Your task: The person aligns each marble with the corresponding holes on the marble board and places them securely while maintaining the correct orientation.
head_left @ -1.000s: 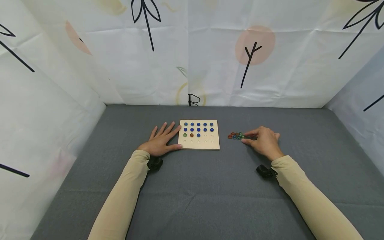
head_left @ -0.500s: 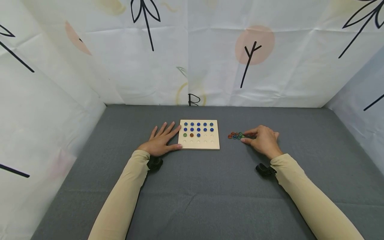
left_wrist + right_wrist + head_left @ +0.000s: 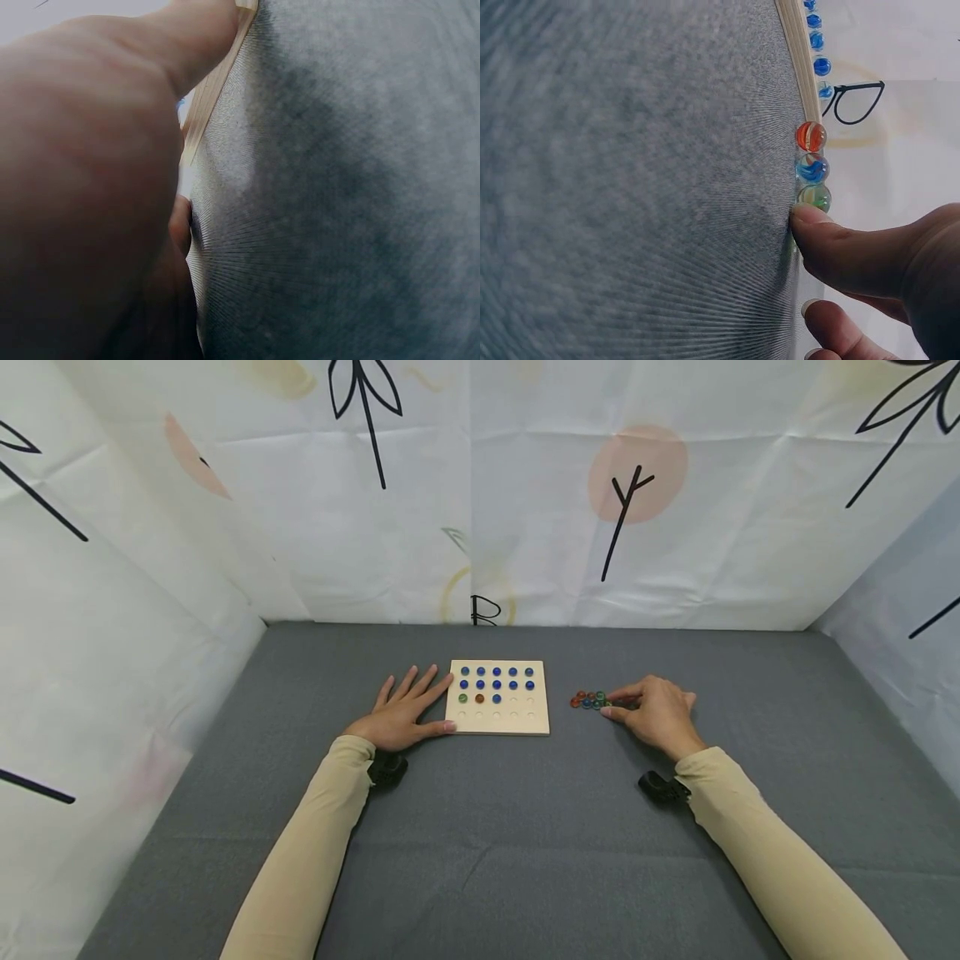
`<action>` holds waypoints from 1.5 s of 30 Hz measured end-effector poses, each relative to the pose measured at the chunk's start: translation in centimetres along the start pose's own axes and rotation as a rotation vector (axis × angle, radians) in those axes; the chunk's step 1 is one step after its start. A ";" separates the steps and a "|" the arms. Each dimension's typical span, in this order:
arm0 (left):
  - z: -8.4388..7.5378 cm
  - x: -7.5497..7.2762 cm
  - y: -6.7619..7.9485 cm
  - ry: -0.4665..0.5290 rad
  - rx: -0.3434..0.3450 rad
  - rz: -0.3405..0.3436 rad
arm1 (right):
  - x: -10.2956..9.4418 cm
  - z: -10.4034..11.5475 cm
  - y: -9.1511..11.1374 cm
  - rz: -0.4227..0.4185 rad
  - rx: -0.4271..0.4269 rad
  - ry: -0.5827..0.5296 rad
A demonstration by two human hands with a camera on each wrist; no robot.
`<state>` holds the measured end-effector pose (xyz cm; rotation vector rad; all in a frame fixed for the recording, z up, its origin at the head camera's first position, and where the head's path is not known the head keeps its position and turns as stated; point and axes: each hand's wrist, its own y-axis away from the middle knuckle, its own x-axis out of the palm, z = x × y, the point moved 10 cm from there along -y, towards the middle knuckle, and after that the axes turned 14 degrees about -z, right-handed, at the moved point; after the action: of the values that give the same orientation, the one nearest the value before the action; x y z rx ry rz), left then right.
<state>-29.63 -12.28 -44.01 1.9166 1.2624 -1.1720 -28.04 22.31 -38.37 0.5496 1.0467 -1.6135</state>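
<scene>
Two hands, well apart: the left hand (image 3: 395,720) spreads its fingers, thumb touching the wooden board's (image 3: 498,724) left edge; the right hand (image 3: 660,714) brings bent finger and thumb to the green end of the loose marbles (image 3: 587,702), just right of the board. Pinching one? Cannot tell. Grey, faintly creased surface (image 3: 570,893) all around, and white cloth walls (image 3: 525,535) behind and either side, with black leaf drawings!

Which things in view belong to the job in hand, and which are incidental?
Likely job: pale rectangular wooden board; round blue, green and red glass marbles, seated or loose.
Likely incidental: grey cloth tabletop; white printed fabric backdrop; black wrist devices.
</scene>
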 end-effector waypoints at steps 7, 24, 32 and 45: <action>0.0 0.0 -0.1 -0.008 0.005 0.000 | -0.7 0.7 0.0 -0.036 -0.030 -0.012; 0.0 0.0 0.0 -0.007 0.011 -0.004 | -0.8 4.4 0.0 -0.066 -0.094 -0.041; 0.3 0.2 -0.2 -0.014 0.015 -0.001 | 0.1 6.2 0.0 -0.051 -0.117 -0.068; 0.4 0.3 -0.3 -0.016 0.011 0.002 | 2.1 8.4 0.1 -0.018 -0.139 -0.127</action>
<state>-29.98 -12.40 -44.48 1.9126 1.2484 -1.1934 -27.25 14.08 -35.76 0.3412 1.0613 -1.5573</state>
